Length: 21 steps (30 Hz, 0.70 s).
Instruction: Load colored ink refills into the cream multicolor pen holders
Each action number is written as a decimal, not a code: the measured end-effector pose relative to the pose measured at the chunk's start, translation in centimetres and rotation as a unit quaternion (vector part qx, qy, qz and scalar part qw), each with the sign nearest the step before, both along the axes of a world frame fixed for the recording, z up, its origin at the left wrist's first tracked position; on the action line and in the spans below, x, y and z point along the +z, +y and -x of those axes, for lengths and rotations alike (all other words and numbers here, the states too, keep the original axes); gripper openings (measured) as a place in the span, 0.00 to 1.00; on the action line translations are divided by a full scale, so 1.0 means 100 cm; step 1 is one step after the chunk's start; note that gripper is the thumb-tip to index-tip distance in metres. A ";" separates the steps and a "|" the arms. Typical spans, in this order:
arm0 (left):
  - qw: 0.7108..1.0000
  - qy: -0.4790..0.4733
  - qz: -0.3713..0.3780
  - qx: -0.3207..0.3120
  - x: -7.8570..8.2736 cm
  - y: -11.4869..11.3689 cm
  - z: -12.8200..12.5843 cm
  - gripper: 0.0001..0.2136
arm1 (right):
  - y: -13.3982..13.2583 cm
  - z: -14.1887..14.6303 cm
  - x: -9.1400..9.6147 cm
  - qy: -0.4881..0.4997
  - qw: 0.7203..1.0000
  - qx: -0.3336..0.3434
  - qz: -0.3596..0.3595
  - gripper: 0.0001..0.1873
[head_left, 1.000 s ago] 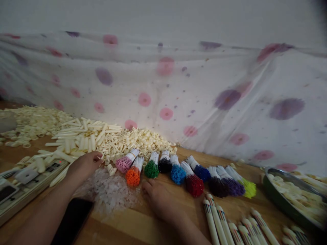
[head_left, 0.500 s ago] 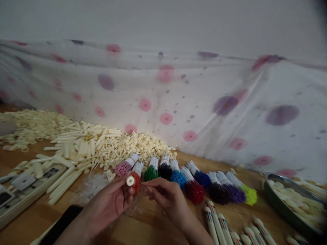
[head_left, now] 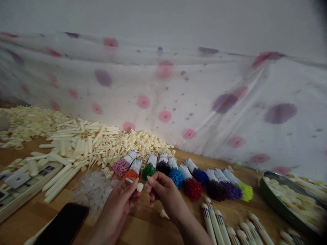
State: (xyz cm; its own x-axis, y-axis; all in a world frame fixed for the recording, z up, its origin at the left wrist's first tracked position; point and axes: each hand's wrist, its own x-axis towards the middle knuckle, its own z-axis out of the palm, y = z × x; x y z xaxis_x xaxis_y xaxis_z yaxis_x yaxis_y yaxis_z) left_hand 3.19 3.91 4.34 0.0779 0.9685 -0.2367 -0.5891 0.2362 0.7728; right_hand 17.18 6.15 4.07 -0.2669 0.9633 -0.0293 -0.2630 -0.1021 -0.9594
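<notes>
My left hand [head_left: 119,200] is closed on a small cream plastic pen part [head_left: 139,187], held between thumb and fingers with a rounded end toward the right. Close beside it, my right hand [head_left: 163,192] is pinched; a small pale bit seems to show at the fingertips, too blurred to name. Just beyond the hands lie bundles of coloured pen refills, among them an orange bundle [head_left: 133,169], a green bundle [head_left: 150,167] and a light blue bundle [head_left: 176,175]. A small white piece [head_left: 164,214] lies on the table under my right wrist.
Heaped cream pen parts [head_left: 84,136] spread along the back left. Small clear pieces [head_left: 94,190], a black phone [head_left: 62,224] and a power strip [head_left: 28,190] are at left. Multicolour pens [head_left: 216,221] lie front right, beside a green-sided bowl [head_left: 270,195] of cream parts.
The cream part in my left hand has turned from showing its round holed end to lying sideways. My right hand is slightly lower. The camera view has shifted a little.
</notes>
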 end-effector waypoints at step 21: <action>0.995 0.086 -0.041 0.005 -0.003 -0.004 -0.005 0.12 | -0.010 0.007 0.002 -0.149 0.980 -0.092 -0.097 0.18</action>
State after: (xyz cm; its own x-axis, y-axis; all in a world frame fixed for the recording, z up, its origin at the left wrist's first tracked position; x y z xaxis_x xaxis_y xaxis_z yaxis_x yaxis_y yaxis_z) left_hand 3.73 3.54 4.09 0.0333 0.9856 -0.1660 -0.4480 0.1632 0.8790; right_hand 16.45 5.18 4.29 -0.0954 0.9895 0.1083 0.0344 0.1120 -0.9931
